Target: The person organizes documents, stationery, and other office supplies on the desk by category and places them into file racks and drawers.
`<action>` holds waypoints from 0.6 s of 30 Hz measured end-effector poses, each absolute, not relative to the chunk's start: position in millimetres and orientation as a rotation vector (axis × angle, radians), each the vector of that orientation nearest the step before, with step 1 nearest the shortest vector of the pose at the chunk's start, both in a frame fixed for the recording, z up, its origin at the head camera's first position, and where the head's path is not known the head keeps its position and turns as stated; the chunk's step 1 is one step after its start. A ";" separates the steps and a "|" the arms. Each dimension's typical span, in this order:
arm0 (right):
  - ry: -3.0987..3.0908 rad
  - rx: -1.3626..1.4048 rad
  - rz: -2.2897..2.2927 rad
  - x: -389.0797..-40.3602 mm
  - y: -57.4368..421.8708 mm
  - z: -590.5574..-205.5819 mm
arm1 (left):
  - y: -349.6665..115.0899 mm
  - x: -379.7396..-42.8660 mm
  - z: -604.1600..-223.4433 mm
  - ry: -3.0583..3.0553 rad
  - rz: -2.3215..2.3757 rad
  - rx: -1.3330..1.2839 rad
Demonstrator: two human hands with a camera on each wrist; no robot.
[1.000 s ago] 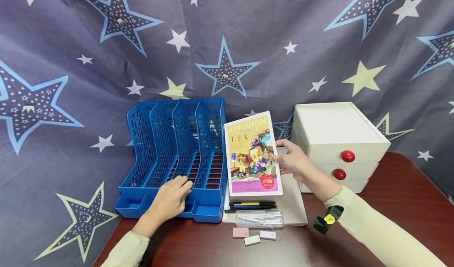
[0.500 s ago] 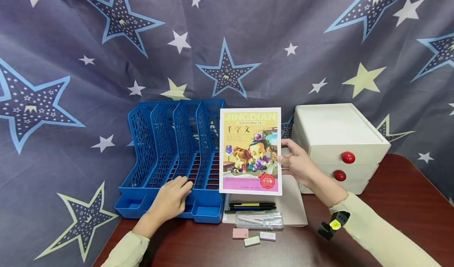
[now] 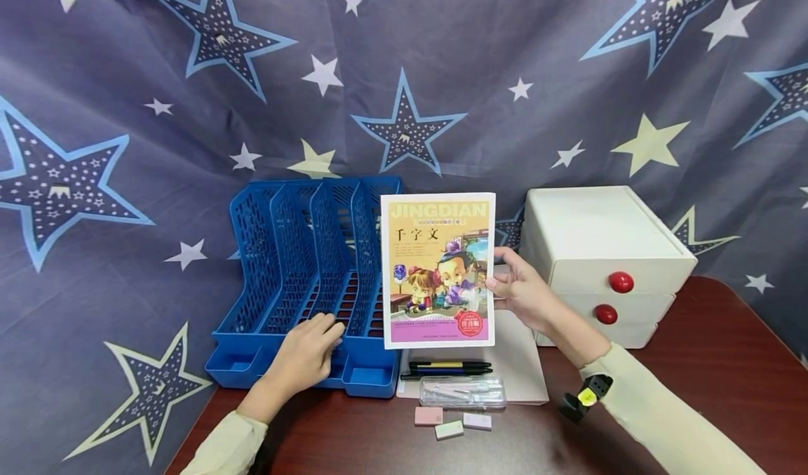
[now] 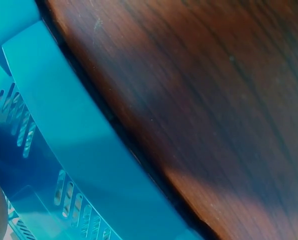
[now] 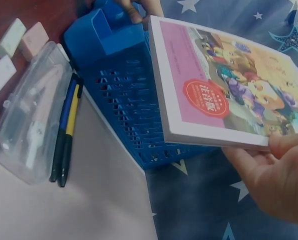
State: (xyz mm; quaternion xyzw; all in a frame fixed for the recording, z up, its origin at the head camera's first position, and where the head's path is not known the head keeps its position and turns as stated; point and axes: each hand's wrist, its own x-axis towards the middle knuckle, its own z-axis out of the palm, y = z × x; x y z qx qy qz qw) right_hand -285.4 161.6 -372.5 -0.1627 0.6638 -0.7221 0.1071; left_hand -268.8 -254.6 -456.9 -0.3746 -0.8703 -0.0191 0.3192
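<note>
My right hand (image 3: 525, 289) pinches a children's book (image 3: 438, 271) by its right edge, thumb on the front cover. The book stands nearly upright, its colourful cover facing me, and overlaps the right end of a blue file rack (image 3: 369, 373). In the right wrist view its thick white page edge shows beside the rack, above the table. At the rack's front, my left hand (image 3: 306, 352) grips the low front part with curled fingers. The left wrist view shows the blue front panel (image 4: 74, 125) close up, with only a bit of finger at the left edge.
Right of the rack lies a pale folder (image 3: 524, 363) bearing pens (image 3: 448, 368) and a clear case (image 3: 463, 392) with a compass inside. Three erasers (image 3: 449, 430) lie in front. A white drawer box (image 3: 606, 229) with red knobs stands at the right, before a starry cloth.
My right hand has brought the book leftward, straightening it from a tilt and turning its cover more squarely toward me. The left hand stays on the rack.
</note>
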 end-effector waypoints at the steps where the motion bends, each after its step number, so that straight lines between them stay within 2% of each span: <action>1: 1.950 -0.484 -2.129 -286.2 161.2 -372.5 | -254.8 -268.7 -457.2 -2.290 -0.049 -0.985; 18: 1.966 -0.548 -2.174 -299.1 160.3 -351.2 | -256.9 -269.2 -459.4 -2.295 -0.047 -0.975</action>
